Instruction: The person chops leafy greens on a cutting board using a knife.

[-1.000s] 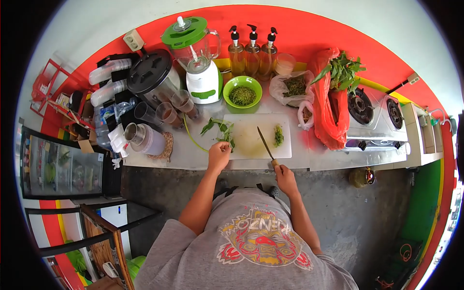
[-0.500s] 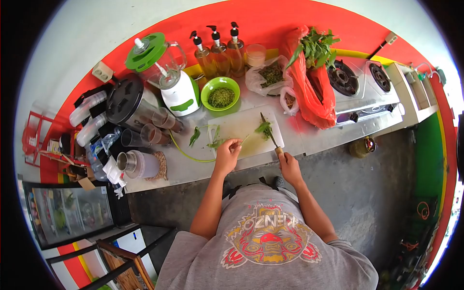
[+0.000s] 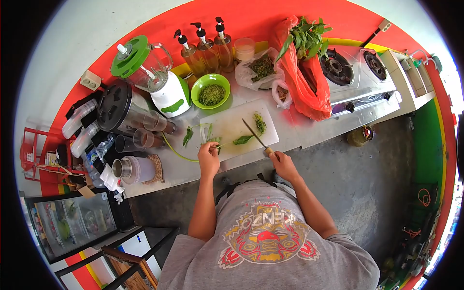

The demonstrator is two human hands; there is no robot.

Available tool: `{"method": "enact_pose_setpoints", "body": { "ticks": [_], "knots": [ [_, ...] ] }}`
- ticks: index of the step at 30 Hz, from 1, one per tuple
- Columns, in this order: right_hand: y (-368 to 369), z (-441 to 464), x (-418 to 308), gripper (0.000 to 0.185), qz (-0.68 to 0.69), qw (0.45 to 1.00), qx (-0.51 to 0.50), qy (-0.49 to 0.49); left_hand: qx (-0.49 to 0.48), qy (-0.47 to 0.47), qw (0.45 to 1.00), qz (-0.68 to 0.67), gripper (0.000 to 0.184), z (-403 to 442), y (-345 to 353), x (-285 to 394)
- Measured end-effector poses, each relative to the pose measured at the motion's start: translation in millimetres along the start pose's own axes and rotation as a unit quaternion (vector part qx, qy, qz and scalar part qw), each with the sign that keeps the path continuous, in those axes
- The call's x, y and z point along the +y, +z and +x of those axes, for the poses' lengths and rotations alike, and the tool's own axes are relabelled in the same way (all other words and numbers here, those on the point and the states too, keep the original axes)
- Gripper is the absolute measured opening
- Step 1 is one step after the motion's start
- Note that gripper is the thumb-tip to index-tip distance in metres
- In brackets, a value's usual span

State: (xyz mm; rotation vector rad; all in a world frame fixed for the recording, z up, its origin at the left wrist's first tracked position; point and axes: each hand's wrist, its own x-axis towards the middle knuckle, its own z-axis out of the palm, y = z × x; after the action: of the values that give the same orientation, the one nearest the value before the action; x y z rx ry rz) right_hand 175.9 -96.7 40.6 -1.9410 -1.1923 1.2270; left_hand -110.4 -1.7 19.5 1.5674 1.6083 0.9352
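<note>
Comprises one long wooden-handled knife (image 3: 254, 133), gripped in closed right hand (image 3: 283, 165), and one pointed green leaf (image 3: 243, 139) over a white rectangular cutting board (image 3: 232, 122), pinched by its thin stem in left hand (image 3: 209, 157), left of knife and chopped green heap (image 3: 260, 124)

board (image 3: 229, 124): smooth plastic | counter (image 3: 296, 129): glossy metal | knife handle (image 3: 268, 151): probably wood

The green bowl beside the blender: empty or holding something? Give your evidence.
Holding something: a heap of chopped greens shows inside the green bowl, with its bare inner wall visible above.
</note>
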Motion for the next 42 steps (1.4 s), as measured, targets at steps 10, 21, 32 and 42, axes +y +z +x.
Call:
{"method": "enact_pose_setpoints", "body": {
  "ticks": [10, 21, 32, 42],
  "knots": [
    [-2, -2, 17, 0.045, -0.086, 0.994, -0.024, -0.066, 0.016, -0.059, 0.982, -0.176, 0.024, 40, -15, 24],
    [-11, -1, -7, 0.044, -0.014, 0.998, -0.026, -0.047, 0.027, -0.028, 0.924, -0.381, 0.02, 65, -8, 84],
    [1, 19, -100, 0.031, 0.047, 0.984, -0.028, -0.169, 0.006, -0.116, 0.878, -0.465, 0.016, 7, 22, 108],
    [-6, 38, -157, 0.021, 0.154, 0.981, -0.053, -0.109, -0.129, -0.103, 0.936, -0.31, 0.019, -11, 17, 128]
  ]
}}
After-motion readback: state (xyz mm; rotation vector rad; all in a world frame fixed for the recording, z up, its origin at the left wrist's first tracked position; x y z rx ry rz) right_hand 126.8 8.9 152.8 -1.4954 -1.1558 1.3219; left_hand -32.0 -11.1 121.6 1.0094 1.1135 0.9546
